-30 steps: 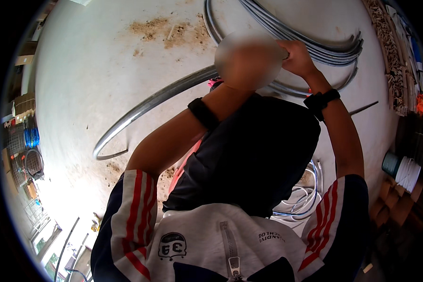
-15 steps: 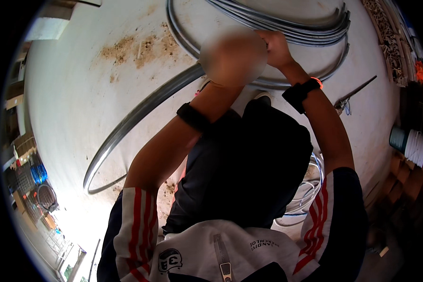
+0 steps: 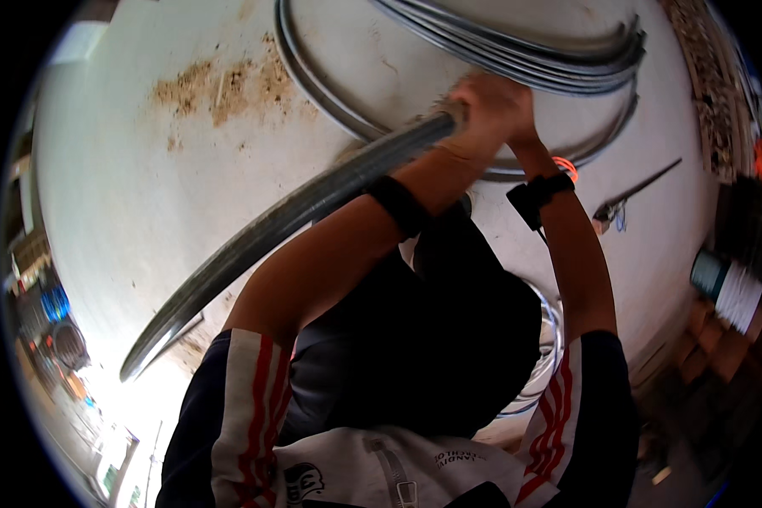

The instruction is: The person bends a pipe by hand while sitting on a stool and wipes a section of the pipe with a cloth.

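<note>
A thick dark grey pipe (image 3: 296, 207) arcs from the lower left up to my hands, passing along my left forearm. My left hand (image 3: 481, 110) is closed at the upper end of this pipe, its outline smeared by motion. Pressed close behind it, my right hand (image 3: 521, 114) looks closed too, but its fingers are mostly covered and what they hold is hidden. Just beyond both hands lies a coil of grey pipe (image 3: 525, 68) on the floor, with looser loops curving round to the left and below.
My dark-trousered legs (image 3: 398, 339) are beneath my arms. White tubing (image 3: 550, 339) is coiled beside my right leg. A long dark bar-like tool (image 3: 643, 184) lies on the pale floor (image 3: 186, 178) at right. Farther right stands a green-and-white spool (image 3: 728, 284); loose soil (image 3: 220, 89) is scattered far left.
Both hands have shifted right and slightly down, close together. The pipe's upper end has moved right with them, and its lower bend has swung left and down.
</note>
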{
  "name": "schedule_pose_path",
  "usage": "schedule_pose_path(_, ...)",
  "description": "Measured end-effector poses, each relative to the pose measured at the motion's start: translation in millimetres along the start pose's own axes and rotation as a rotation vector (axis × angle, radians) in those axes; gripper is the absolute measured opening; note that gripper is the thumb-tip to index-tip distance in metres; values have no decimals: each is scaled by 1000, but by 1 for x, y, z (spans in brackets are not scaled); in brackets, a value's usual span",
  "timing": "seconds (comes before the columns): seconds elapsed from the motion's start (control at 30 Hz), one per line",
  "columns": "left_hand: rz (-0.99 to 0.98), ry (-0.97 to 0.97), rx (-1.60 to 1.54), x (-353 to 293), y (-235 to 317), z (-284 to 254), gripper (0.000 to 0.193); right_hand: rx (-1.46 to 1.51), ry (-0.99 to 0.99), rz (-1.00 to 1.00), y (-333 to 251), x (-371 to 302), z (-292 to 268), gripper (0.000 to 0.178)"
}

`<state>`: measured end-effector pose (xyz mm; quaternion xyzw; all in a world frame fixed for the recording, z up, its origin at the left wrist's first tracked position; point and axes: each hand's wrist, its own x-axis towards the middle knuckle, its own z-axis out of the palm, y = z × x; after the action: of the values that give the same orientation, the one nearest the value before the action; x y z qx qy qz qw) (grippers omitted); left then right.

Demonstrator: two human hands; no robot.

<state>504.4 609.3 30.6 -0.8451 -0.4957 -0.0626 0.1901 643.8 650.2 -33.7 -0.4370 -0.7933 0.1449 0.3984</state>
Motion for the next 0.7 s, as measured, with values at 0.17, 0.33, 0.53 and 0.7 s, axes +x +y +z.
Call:
schedule_pose_path(0.17,-25,-115,24,3,35,11,12,-207,246,-189,-50,9,8,14)
schedule_pose_path(0.33,-3,-177,36,19,68,21,16,-79,385,-100,-78,18,10,31)
schedule_pose_path(0.53,-59,-244,15,32,97,23,21,81,300,-220,-72,14,6,38)
schedule_pose_path(0.7,-25,-268,6,49,128,8,25,-8,516,-1,-86,2,9,34)
